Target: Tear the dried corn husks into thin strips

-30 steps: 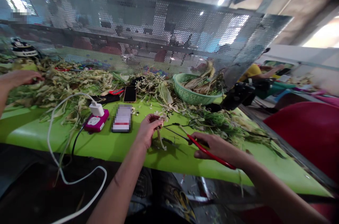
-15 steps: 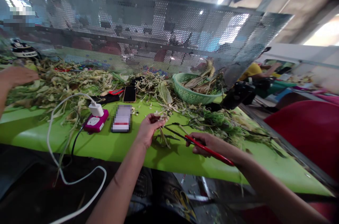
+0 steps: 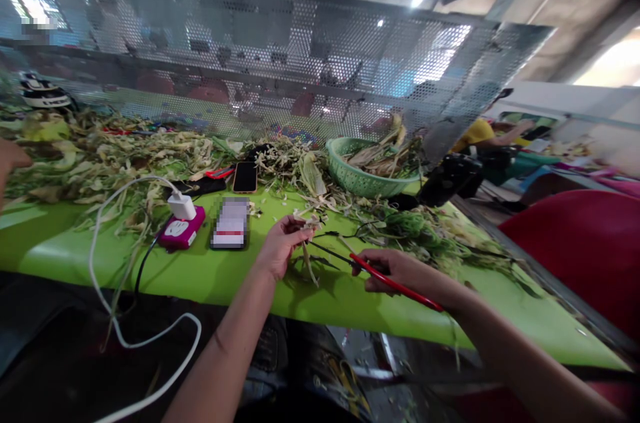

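My left hand (image 3: 279, 246) pinches a pale flower stem (image 3: 306, 236) just above the bright green table (image 3: 200, 270). A strip of the stem hangs down from my fingers. My right hand (image 3: 395, 271) is closed round red-handled scissors (image 3: 385, 276), whose dark blades point left and reach the stem. Loose stems and husks lie on the table around both hands.
A green basket (image 3: 360, 176) of trimmings stands behind my hands. Two phones (image 3: 230, 223) (image 3: 245, 176), a magenta power strip (image 3: 179, 231) with a white charger and cable lie to the left. Heaps of plant scraps (image 3: 110, 156) run along a perforated metal screen (image 3: 280, 56). Another person's hand (image 3: 10, 156) shows at far left.
The other person's hand at far left has drawn back toward the frame edge. My scissors' blades have moved in to the stem held in my left hand.
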